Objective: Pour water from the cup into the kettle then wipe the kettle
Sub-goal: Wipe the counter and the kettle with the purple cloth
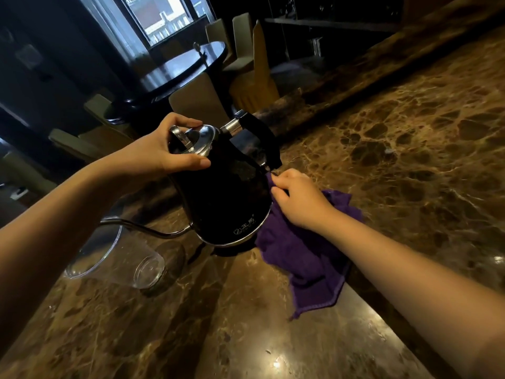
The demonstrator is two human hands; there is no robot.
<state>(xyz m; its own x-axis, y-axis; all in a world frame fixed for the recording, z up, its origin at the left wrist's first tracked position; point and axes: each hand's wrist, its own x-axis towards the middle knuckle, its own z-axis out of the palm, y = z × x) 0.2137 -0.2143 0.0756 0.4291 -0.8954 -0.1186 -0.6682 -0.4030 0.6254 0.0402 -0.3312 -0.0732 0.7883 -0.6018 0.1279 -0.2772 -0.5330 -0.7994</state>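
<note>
A black electric kettle [226, 192] with a chrome lid and black handle stands on the brown marble counter [410, 138], its thin gooseneck spout reaching left. My left hand [161, 153] grips the kettle's top around the lid rim. My right hand [297, 199] presses a purple cloth [306, 258] against the kettle's right side, just under the handle; the cloth hangs down onto the counter. A clear plastic cup [114, 255] lies on its side to the left of the kettle, under the spout, and looks empty.
The counter's raised back ledge [287, 110] runs behind the kettle. Beyond it are a dark round table [180, 67], several covered chairs and a window [164, 17]. The counter's front edge runs diagonally at lower right.
</note>
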